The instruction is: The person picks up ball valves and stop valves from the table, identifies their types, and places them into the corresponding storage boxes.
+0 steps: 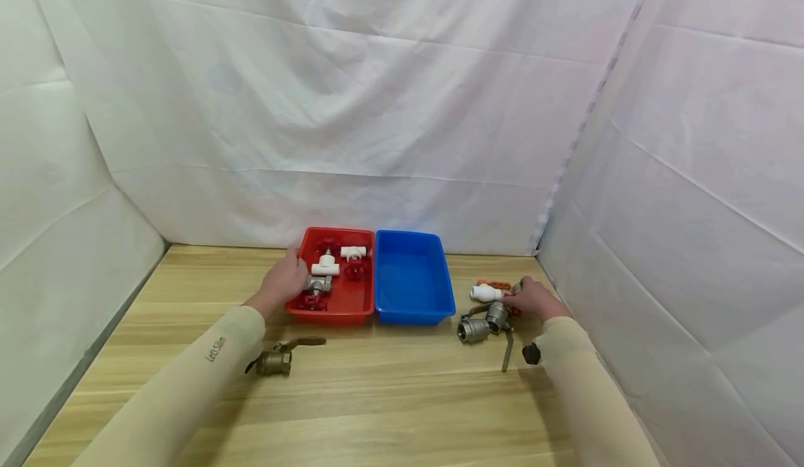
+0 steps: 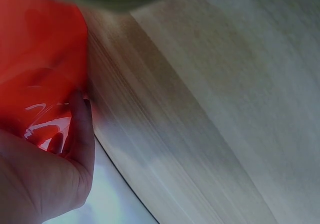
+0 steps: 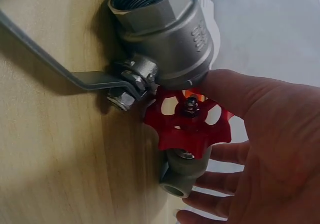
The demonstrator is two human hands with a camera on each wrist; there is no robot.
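In the head view my left hand [image 1: 284, 282] holds the left wall of a red tray [image 1: 342, 315]; the left wrist view has its fingers [image 2: 84, 134] against the glossy red plastic near a corner. On the right side of the table, my right hand [image 1: 534, 298] reaches into a group of valves. Seen from the right wrist, its thumb lies by the red handwheel of a grey-green valve [image 3: 185, 169], and the other fingers curl behind the valve's body. A steel ball valve [image 3: 165, 38] with a long lever sits right beside that handwheel.
White and metal valves with red handwheels lie in the red tray. A blue tray [image 1: 411, 317] adjoins it. Near the right hand are another steel ball valve [image 1: 474, 330] and a white valve [image 1: 485, 292] with an orange handle. A brass lever valve [image 1: 273, 363] lies by the left sleeve.
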